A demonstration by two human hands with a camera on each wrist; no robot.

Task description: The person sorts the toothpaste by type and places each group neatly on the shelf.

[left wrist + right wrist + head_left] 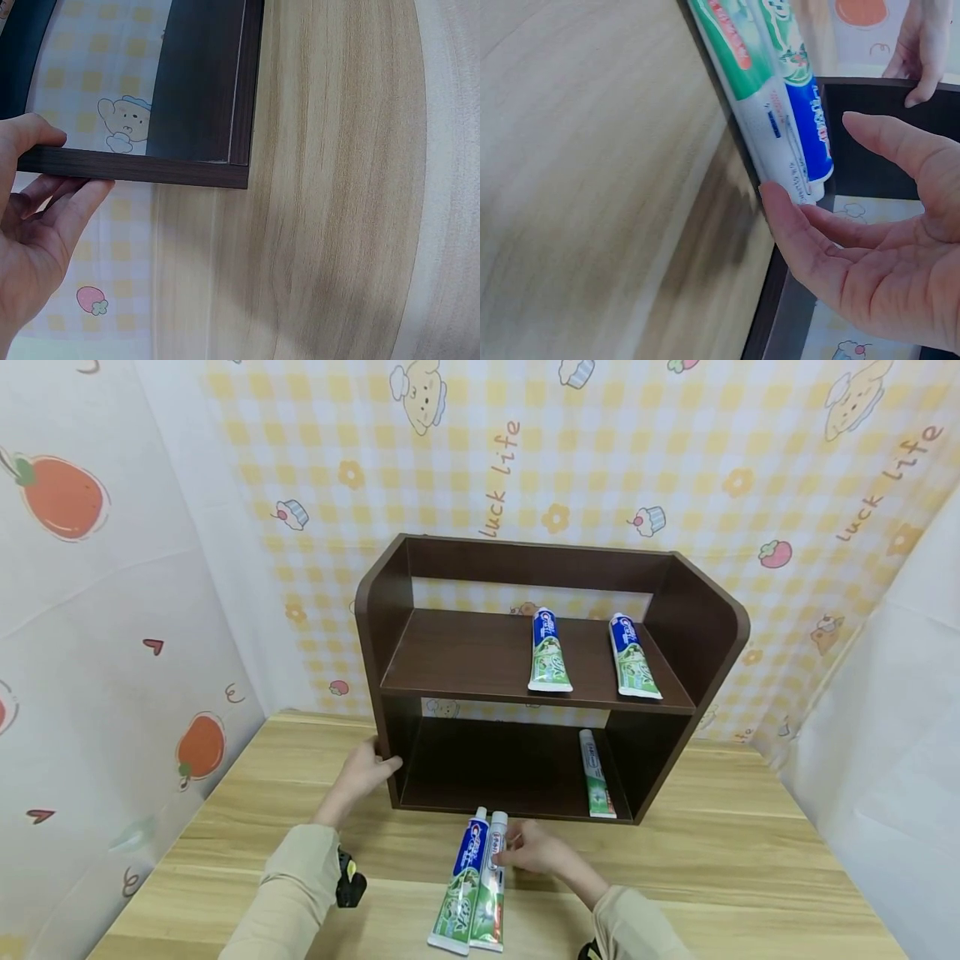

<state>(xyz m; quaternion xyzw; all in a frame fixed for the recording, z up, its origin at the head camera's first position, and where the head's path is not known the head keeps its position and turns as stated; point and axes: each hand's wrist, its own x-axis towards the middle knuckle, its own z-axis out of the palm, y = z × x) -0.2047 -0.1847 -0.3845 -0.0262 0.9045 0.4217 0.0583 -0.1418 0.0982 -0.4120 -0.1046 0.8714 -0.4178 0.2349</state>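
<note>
My left hand holds the left side panel of a dark brown two-tier shelf. In the left wrist view, the thumb lies on one face of that panel and the fingers on the other. Two toothpaste tubes lie side by side in front of the shelf, caps toward it: a blue and green tube and a white and green tube. My right hand is beside the white and green one. In the right wrist view its fingertips are right at the cap end, with the thumb spread well apart.
Two blue and green toothpaste tubes lie on the upper tier, toward the right. A white and green tube lies on the lower tier by the right panel. The wooden table meets patterned cloth walls.
</note>
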